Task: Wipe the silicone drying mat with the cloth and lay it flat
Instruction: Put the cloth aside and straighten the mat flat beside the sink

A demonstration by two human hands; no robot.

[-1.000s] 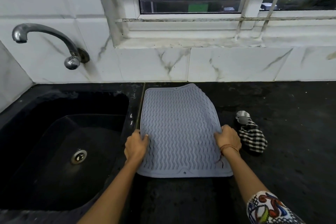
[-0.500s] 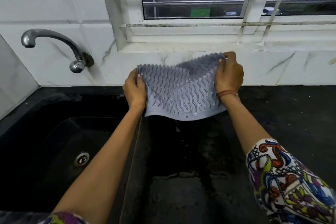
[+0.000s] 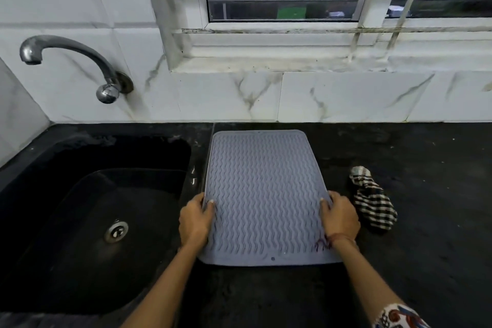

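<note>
1. Mat (image 3: 262, 194) spread on the black tabletop (image 3: 426, 261) just right of the sink (image 3: 93, 208), long side running away toward the wall, ribbed face up.
2. Left hand (image 3: 195, 221) on the mat's left edge: thumb on top, fingers curled round and under the rim, so a closed grip on the mat.
3. Right hand (image 3: 340, 217) mirrored on the right edge, thumb on the ribs, fingers wrapped over the rim; likewise closed on the mat.
4. Step in hand, by the look of it: settling the mat flat.
5. To do it well: lower both edges evenly, slide fingers out sideways rather than lifting, then press outward from the middle to clear any bow.
6. Worth checking the left edge, which sits very near the sink's lip; better kept fully on the tabletop.
7. Cloth (image 3: 372, 204) lying bunched on the tabletop just right of the right hand, apart from the mat; held by neither hand, so the wiping needs one hand freed first.
8. Count: one mat, one checked cloth, one sink, one tap (image 3: 80, 61), two hands.
</note>
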